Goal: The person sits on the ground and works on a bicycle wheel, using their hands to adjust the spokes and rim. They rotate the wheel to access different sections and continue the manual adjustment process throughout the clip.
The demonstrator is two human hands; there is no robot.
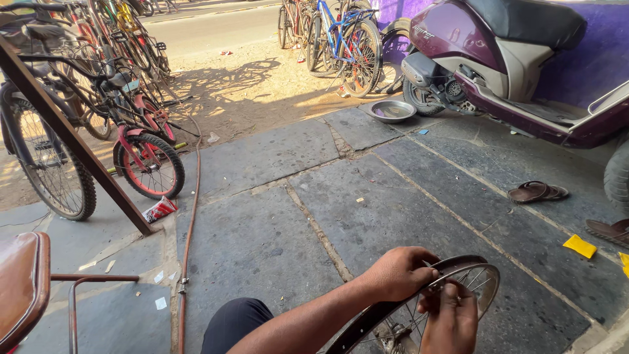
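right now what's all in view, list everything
wheel rim: one, dark with silver spokes, bottom centre, in both hands
scooter: one, maroon, top right by a purple wall
metal bowl: one, silver, on the paving beside the scooter
sandals: two, brown, right side of the paving
bicycles: several, parked left and top centre
hose: one, reddish, along the ground at left
yellow scraps: two, right edge
left hand: on the rim's upper edge
right hand: at the spokes

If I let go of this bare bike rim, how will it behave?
The bike rim is round and stands on edge, so it would likely roll or tip flat. Thin spokes suggest it is light and stiff. Left hand and right hand steady it.
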